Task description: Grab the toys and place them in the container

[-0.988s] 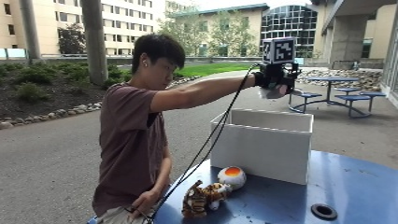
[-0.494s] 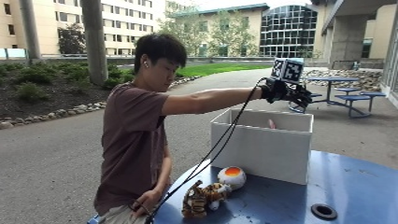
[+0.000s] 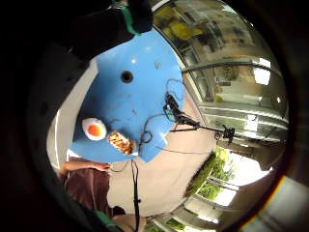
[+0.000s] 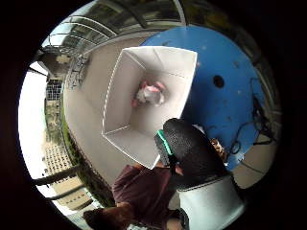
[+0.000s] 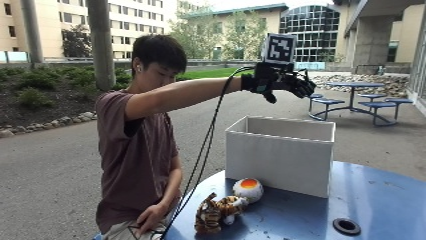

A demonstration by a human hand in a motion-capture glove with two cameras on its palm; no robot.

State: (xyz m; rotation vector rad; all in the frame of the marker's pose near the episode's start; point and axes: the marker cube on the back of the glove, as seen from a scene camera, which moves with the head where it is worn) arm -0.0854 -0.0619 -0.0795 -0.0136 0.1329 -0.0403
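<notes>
The small pink-and-white toy [image 4: 148, 94] now lies inside the white box container [image 5: 279, 155]; the gloved right hand [image 5: 283, 84], fingers spread and empty, has released it above. Tiger plush [image 5: 216, 212] and orange-topped white ball [image 5: 247, 189] remain on the near table.

Outdoor courtyard with a round blue tabletop [image 5: 373, 200]

A dark round hole [image 5: 346, 226] sits in the tabletop; blue picnic tables [image 5: 363, 97] stand well apart on the pavement, before a beige building [image 5: 120, 25].
</notes>
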